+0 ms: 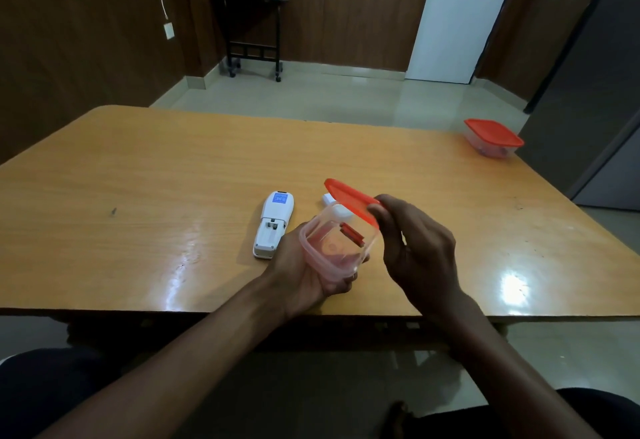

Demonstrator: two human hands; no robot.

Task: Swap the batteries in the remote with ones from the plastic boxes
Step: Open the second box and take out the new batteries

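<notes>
Your left hand (304,272) cups a clear plastic box (334,248) from below, fingers curled round its base, and holds it tilted above the near edge of the counter (138,179); your right hand (415,248) pinches the red lid (351,201) at its near edge, so that grip is clenched on the lid, which stands lifted and tilted off the box's far rim. Inside the open box you see red batteries (353,235) lying against its wall; how many there are you cannot tell. Just left of the box the white remote (273,224) lies face down on the counter with its battery bay open and bare. Behind the lid a small white piece (329,199), perhaps the remote's cover, rests on the counter, partly hidden. Well apart, at the far right corner, a second plastic box (493,139) sits with its red lid on
</notes>
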